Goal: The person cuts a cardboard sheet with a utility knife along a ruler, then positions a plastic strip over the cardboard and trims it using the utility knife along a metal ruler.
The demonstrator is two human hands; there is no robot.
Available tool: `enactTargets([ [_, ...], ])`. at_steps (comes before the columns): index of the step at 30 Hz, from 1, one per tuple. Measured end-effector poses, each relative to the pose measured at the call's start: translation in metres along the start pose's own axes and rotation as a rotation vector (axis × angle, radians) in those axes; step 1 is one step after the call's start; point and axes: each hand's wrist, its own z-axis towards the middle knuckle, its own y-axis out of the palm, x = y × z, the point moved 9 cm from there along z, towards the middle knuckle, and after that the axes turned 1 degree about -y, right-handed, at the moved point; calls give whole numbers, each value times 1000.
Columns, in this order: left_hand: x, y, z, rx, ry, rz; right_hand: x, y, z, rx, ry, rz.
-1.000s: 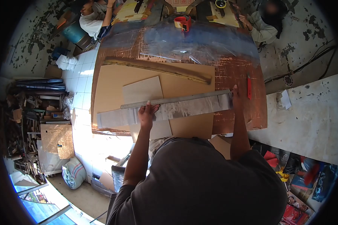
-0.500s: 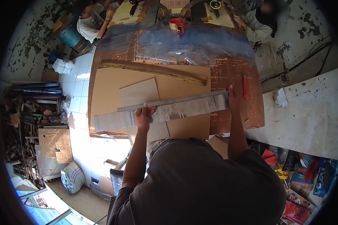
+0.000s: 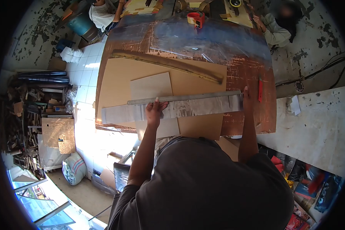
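A long grey strip (image 3: 195, 107) lies across a grey board (image 3: 151, 86) and a large brown cardboard sheet (image 3: 203, 73). Along its far edge runs a narrow grey bar (image 3: 203, 96). My left hand (image 3: 155, 111) is closed on the strip and the bar left of their middle, thumb on top. At the right end, my right hand (image 3: 247, 99) holds the strip and bar by their end; its fingers are partly hidden. Farther back, a long dark yellowish bar (image 3: 168, 66) rests at a slant on the cardboard.
A red cutter (image 3: 260, 90) lies on the brown table (image 3: 267, 115) at the right. Behind are a red tape dispenser (image 3: 196, 19) and clear plastic sheeting. One person (image 3: 280, 27) is at the back right, another (image 3: 103, 15) at the back left.
The whole view has shifted, so the table appears farther right. Both hands keep their hold, and the strip lies at nearly the same place on the cardboard.
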Motion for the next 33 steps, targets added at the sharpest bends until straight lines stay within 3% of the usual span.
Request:
enactTargets([
  [9,-2,-3,2,-21,-28,-27,4,-5,1,31,19,-134],
  [11,-4,-2,1,-24,-32,-19,7,-3,2,-64,101,-69],
  [18,0,0,2,-28,-34,-6,5,-1,-4,-68,142,-76],
  [33,-2,0,1,-39,-35,-43,-9,-5,-9,27,44,-40],
])
